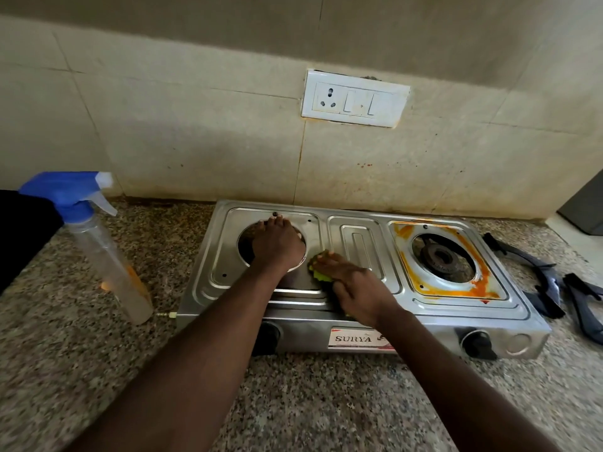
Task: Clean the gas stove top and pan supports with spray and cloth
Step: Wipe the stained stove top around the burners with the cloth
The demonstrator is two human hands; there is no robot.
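While the left hand [277, 246] lies flat on the stove [359, 243], the right hand [355, 285] grips the cloth [318, 274], wiping; the orange stain [450, 290] likely needs scrubbing next

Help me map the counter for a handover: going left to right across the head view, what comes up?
Spray bottle → left hand → right hand gripping the cloth → stained right burner → pan supports.

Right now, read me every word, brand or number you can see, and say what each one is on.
"SURYA": sticker on the gas stove's front panel.
Fine print beneath it on that sticker: too small to read.
Spray bottle, switch plate: no text readable.
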